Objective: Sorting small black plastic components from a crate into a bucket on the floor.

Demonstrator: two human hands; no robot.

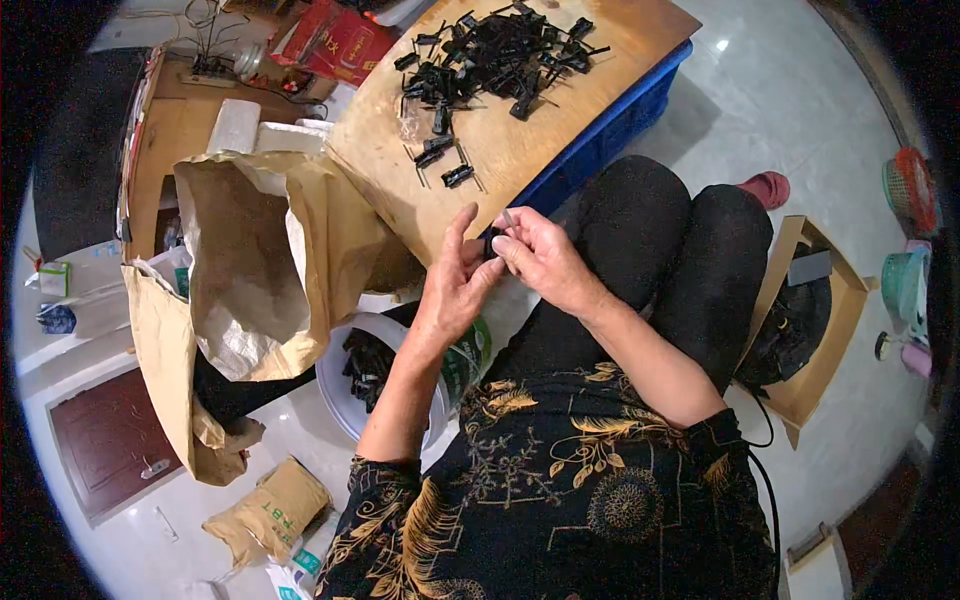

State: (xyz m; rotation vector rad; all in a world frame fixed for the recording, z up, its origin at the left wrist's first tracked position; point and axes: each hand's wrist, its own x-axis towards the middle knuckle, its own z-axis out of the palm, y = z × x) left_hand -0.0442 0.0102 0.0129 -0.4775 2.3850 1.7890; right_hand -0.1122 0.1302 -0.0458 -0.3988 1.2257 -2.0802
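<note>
While black parts [475, 65] litter a board [375, 150], the left hand [455, 285] and right hand [548, 265] grasp a small black piece [491, 241].

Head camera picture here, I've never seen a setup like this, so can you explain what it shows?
There is no robot here, just a person's bare left hand and right hand. The single picture comes from a wide camera worn on the head, looking down, so straight edges bend near the rim. Both hands meet around a small black part, partly hidden by the fingers. Beyond them, a loose pile of black parts lies on a wooden board over a blue crate.
</note>
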